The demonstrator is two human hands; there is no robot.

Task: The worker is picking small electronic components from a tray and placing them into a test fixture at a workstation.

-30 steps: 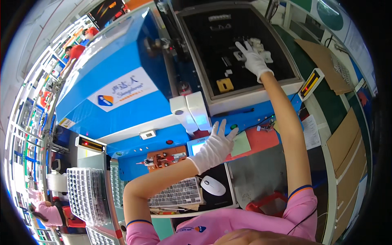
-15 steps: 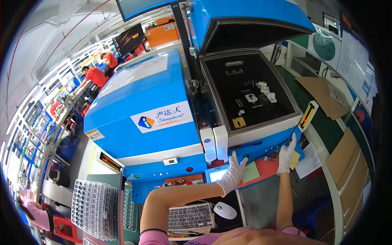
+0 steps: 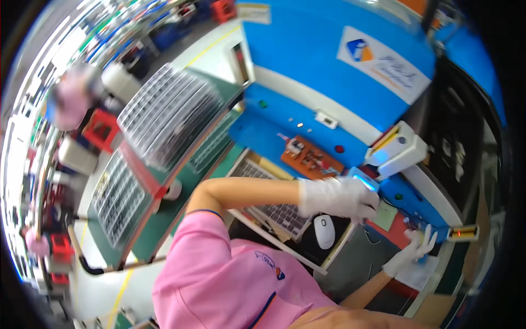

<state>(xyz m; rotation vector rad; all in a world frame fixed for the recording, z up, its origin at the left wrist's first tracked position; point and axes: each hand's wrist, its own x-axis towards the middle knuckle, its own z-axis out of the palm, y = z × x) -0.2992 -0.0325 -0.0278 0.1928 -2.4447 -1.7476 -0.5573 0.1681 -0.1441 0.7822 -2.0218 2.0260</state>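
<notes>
My left hand [image 3: 341, 197], in a white glove, is raised over the keyboard drawer beside a small lit screen [image 3: 362, 181]. Its fingers are smeared by motion, so whether they are apart or closed is unclear. Below it lie a white mouse [image 3: 324, 232] and a partly covered keyboard [image 3: 279, 213]. Farther right, my gloved right hand [image 3: 412, 253] has its fingers spread, with nothing seen in it. It is near the red mat [image 3: 392, 233] and a white paper sheet [image 3: 421, 274]. A green note [image 3: 383, 215] lies between the hands.
A blue machine [image 3: 312, 49] fills the back, with its dark open bay [image 3: 455, 142] at the right. An orange tool holder [image 3: 311, 159] sits on its ledge. Stacked clear trays [image 3: 164, 115] stand at the left, above another tray [image 3: 118, 197]. A red stool [image 3: 100, 129] is beyond.
The view has swung left and down, bringing the tray rack and my pink sleeve into sight. My right hand has left the machine's front edge, fingers spread; my left hand is now blurred.
</notes>
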